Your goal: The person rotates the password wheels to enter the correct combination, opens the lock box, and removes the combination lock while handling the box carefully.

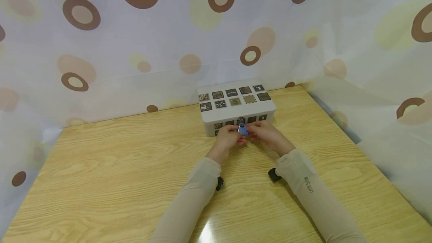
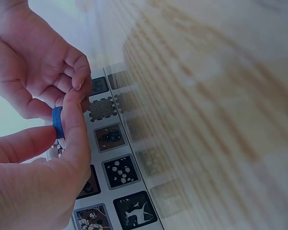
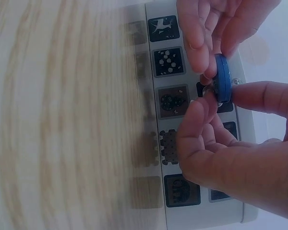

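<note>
Both hands hold a small blue padlock (image 1: 243, 129) between them, at the front side of a white box (image 1: 237, 111) covered with dark picture squares. My left hand (image 1: 227, 140) pinches the padlock's left side between thumb and index finger. From the other side, my right hand (image 1: 266, 134) pinches it with thumb and fingertips. Edge-on in the right wrist view, the padlock (image 3: 223, 79) looks thin and rounded, with a small metal part beside it. Fingers partly cover it in the left wrist view, and whether it is attached to the box cannot be told.
The box stands on a wood-grain table (image 1: 118, 168) near its back edge. Behind and at the right hangs a white curtain (image 1: 162, 40) with brown and yellow circles. A black wrist strap (image 1: 274, 174) shows beneath the right sleeve.
</note>
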A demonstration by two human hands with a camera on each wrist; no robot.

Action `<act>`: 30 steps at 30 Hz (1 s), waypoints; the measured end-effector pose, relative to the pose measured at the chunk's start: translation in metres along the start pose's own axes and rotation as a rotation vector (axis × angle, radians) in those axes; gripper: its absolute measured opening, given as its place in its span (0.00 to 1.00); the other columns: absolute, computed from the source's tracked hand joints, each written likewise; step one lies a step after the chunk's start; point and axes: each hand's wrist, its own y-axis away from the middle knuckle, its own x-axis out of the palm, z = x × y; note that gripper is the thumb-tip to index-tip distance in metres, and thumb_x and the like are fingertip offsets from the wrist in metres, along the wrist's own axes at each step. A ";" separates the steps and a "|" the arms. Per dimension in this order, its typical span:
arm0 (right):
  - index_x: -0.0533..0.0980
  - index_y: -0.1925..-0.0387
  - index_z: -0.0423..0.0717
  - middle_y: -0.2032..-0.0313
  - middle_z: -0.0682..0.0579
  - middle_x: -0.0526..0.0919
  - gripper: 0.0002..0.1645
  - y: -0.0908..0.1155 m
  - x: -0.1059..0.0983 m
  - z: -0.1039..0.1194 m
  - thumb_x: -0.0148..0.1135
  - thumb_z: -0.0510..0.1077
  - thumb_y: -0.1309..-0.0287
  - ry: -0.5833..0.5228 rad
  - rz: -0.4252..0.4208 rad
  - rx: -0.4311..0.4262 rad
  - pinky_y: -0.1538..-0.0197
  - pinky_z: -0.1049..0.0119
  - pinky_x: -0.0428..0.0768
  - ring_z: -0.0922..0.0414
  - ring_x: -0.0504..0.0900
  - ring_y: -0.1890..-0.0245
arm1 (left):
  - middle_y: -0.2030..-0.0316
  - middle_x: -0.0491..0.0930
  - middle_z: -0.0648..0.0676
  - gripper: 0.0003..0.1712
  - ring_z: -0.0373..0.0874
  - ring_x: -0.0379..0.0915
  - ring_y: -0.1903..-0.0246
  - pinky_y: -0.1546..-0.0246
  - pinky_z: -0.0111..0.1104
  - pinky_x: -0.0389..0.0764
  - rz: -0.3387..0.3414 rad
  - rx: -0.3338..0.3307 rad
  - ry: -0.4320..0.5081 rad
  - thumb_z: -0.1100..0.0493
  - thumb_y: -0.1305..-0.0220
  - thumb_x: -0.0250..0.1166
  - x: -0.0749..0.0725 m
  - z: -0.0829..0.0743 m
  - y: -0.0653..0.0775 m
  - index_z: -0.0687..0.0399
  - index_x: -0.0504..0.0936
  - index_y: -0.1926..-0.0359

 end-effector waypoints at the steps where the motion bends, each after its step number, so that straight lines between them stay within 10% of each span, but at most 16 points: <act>1: 0.64 0.40 0.20 0.65 0.51 0.78 0.26 0.000 0.000 0.000 0.47 0.37 0.31 0.003 0.000 0.000 0.59 0.70 0.79 0.64 0.77 0.69 | 0.60 0.81 0.71 0.20 0.54 0.83 0.64 0.58 0.37 0.83 -0.001 -0.002 0.000 0.75 0.34 0.53 0.000 0.000 0.000 0.73 0.69 0.41; 30: 0.69 0.48 0.18 0.73 0.56 0.78 0.22 -0.001 0.000 -0.002 0.46 0.37 0.30 -0.042 0.005 -0.031 0.65 0.72 0.79 0.65 0.77 0.73 | 0.60 0.81 0.71 0.18 0.54 0.83 0.66 0.59 0.36 0.83 -0.007 -0.002 0.016 0.75 0.34 0.53 0.001 0.003 -0.003 0.75 0.70 0.44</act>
